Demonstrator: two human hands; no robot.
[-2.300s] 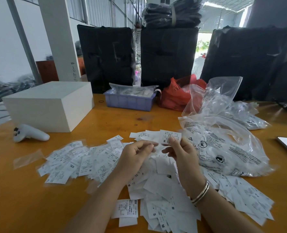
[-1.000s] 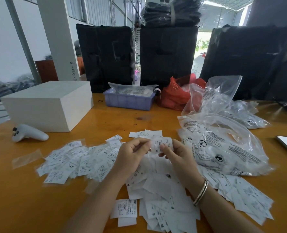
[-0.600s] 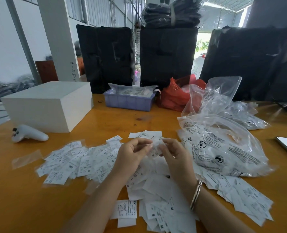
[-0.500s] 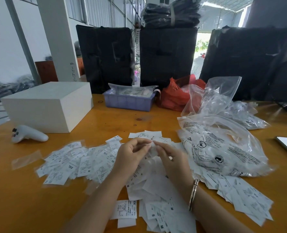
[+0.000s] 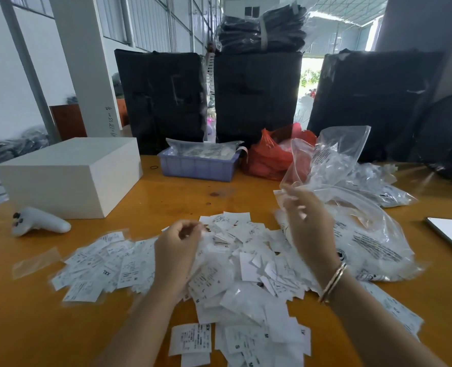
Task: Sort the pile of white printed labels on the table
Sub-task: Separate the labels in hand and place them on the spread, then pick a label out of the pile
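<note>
My left hand (image 5: pixel 175 250) hovers over the pile of white printed paper labels (image 5: pixel 235 263), fingers curled; what they pinch, I cannot tell. My right hand (image 5: pixel 308 223) is raised and blurred, its grip unclear.

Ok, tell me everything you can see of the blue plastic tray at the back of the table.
The blue plastic tray is a shallow rectangular bin, lavender-blue, with ribbed side walls and a flat rim. It sits upright on the far part of the orange table, between the white box and the red plastic bag, which lies close against its right end. A clear bag of printed sheets fills it and rises above the rim. Neither hand touches it.
</note>
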